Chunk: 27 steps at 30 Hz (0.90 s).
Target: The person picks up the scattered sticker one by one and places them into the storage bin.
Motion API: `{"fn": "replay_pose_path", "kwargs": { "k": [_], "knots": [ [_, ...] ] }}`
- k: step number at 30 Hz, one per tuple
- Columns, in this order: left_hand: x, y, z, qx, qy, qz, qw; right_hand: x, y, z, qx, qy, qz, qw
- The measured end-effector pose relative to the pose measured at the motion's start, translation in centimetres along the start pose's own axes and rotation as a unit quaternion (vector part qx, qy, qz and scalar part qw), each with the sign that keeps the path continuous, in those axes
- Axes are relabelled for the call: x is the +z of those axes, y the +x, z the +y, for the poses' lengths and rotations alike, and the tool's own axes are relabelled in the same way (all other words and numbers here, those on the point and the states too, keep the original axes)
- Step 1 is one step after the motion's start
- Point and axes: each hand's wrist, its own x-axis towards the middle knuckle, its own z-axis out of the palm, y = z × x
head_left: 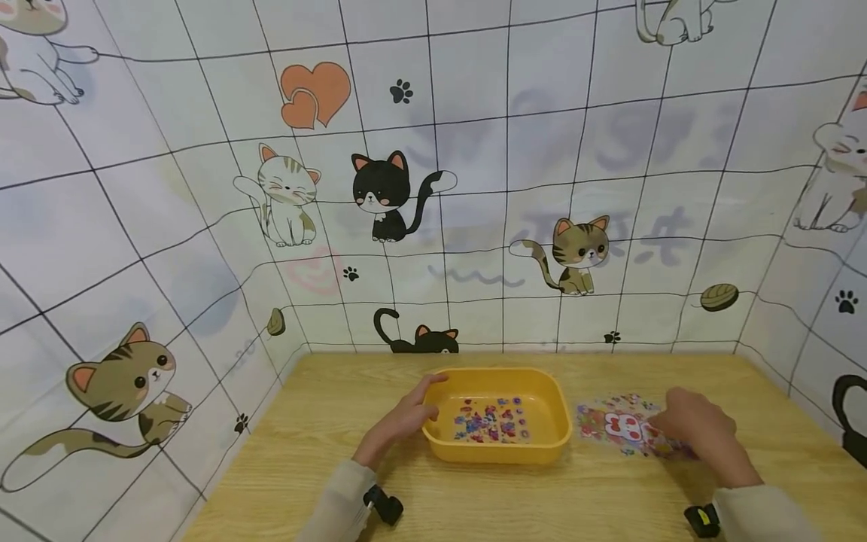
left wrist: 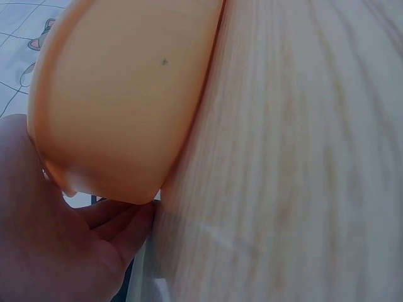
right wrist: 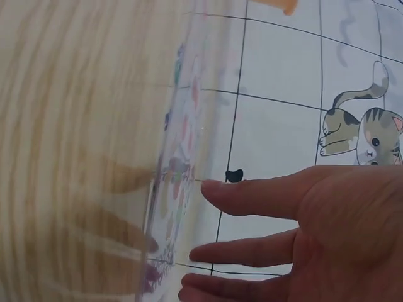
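A pale wood-grain tabletop (head_left: 515, 500) fills the lower part of the head view, meeting a white wall (head_left: 474, 98) ruled in dark grid lines and printed with cartoon cats (head_left: 381, 184), paw prints (head_left: 401, 91) and an orange heart (head_left: 321, 90). A black curved object (head_left: 855, 444), too cropped to identify, shows at the right edge. Dark wrist devices (head_left: 384, 504) sit at the ends of the light sleeves (head_left: 339, 497).

The yellow basin (head_left: 497, 453) stands upright near the middle of the tabletop, opening upward, small colourful pieces (head_left: 491, 421) lying on its floor. The left hand (head_left: 403, 418) covers part of its left end, its grip closed on the rim and corner. Just right of the basin, apart from it, lies a clear sticker pack (head_left: 619, 427) with a red-and-white face printed on it. The right hand (head_left: 701, 425) hides the pack's right end; its grip is loose, fingers extended, and contact cannot be confirmed.

Basin and pack both run lengthwise left to right, roughly parallel with the back wall.
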Motion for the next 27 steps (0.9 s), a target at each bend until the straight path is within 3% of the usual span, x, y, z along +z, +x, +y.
{"fn": "replay_pose_path", "kwargs": {
  "k": [6, 27],
  "knots": [
    [0.2, 0.1, 0.2, -0.001, 0.004, -0.001, 1.0000, 0.5, 0.1, 0.6, 0.039, -0.007, -0.013, 0.9991],
    [0.2, -0.2, 0.4, -0.011, -0.003, 0.002, 0.9999, 1.0, 0.5, 1.0, 0.006, -0.032, 0.006, 0.9995]
  ]
}}
